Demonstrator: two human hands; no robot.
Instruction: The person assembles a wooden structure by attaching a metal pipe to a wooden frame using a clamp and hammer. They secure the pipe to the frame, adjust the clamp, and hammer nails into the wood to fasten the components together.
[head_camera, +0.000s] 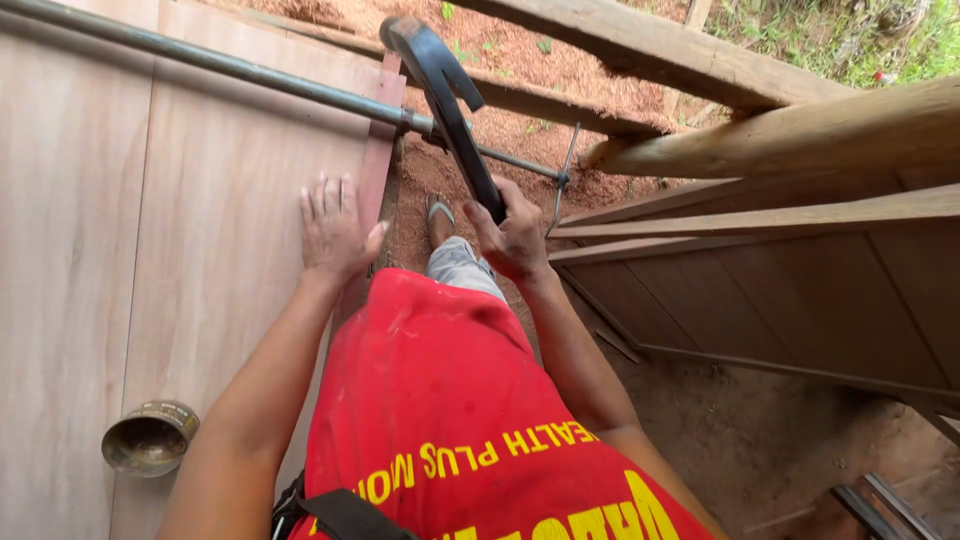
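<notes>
My right hand (512, 240) grips the black handle of a claw hammer (445, 95), whose head is raised up near a grey metal pipe (250, 72). My left hand (335, 228) lies flat, fingers spread, on the light plywood board (200, 230), close to its reddish right edge (375, 170). Both arms reach forward over my red shirt.
A small open metal tin (150, 437) sits on the board at lower left. Rough timber beams (780, 135) and a wooden panel wall (800, 290) stand at the right. Red dirt ground (760, 440) lies below, with my sandalled foot (438, 212) visible. Grass shows at top right.
</notes>
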